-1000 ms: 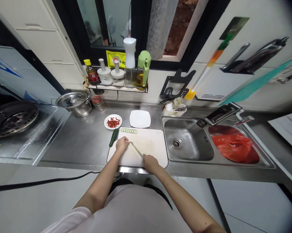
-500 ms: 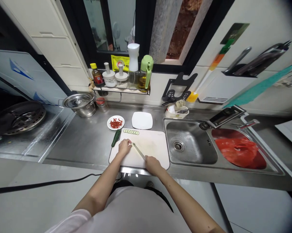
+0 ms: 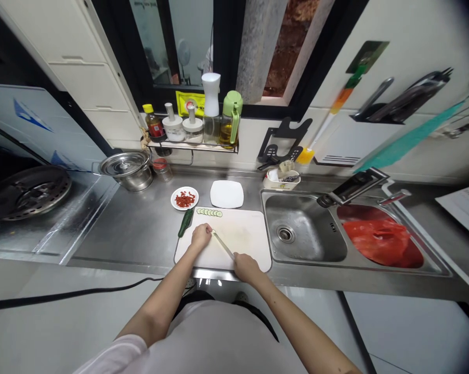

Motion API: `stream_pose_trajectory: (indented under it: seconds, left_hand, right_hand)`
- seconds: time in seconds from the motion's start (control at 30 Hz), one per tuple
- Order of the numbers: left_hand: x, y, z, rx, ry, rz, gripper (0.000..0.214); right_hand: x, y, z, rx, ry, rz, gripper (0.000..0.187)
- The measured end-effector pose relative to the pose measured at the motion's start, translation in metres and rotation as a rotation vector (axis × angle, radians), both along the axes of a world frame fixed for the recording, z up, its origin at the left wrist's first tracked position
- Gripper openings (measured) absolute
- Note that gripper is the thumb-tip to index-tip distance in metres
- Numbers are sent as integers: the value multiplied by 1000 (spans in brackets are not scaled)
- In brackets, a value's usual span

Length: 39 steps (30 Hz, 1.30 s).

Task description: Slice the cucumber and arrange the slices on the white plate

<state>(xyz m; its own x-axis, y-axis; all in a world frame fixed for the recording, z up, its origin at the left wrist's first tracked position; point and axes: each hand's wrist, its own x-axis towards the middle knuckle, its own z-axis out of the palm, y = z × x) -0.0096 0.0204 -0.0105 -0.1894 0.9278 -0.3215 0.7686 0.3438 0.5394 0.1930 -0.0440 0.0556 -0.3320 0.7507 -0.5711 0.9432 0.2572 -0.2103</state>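
Ideally, guide the knife [image 3: 224,246] in short, even strokes from your right hand [image 3: 246,267], which is wrapped around its handle end, and curl back the fingers of your left hand [image 3: 200,237], bunched just beside the blade's tip over the cutting board [image 3: 256,236]; whether they pinch anything cannot be told. Beyond your left hand, a dark green cucumber [image 3: 185,223] lies along the board's left edge and a row of slices [image 3: 209,212] near its far edge, with a plate of red pieces [image 3: 175,203] and a white plate [image 3: 226,194] farther off.
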Motion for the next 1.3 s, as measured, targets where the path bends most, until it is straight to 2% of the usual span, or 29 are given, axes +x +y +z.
stream_pose_trajectory:
  seconds: [0.2, 0.4, 0.77, 0.93, 1.13, 1.3]
  left_hand:
    - [1, 4, 0, -15, -31, 24, 33]
    - [-5, 8, 0, -20, -103, -25, 28]
    - [-19, 19, -17, -47, -281, -94, 35]
    - [-22, 21, -20, -74, -340, -113, 36]
    - [-22, 24, -16, -72, -302, -128, 30]
    - [-17, 21, -11, -38, -239, -134, 23]
  right_hand:
    - [4, -3, -5, 15, 1, -10, 27]
    - [4, -3, -8, 26, 9, -7, 28]
    - [-7, 8, 4, -10, 7, -10, 30]
    - [-9, 8, 5, -34, 16, -36, 29]
    - [-4, 4, 4, -14, 27, -40, 29]
    - [8, -5, 11, -38, 23, -60, 30]
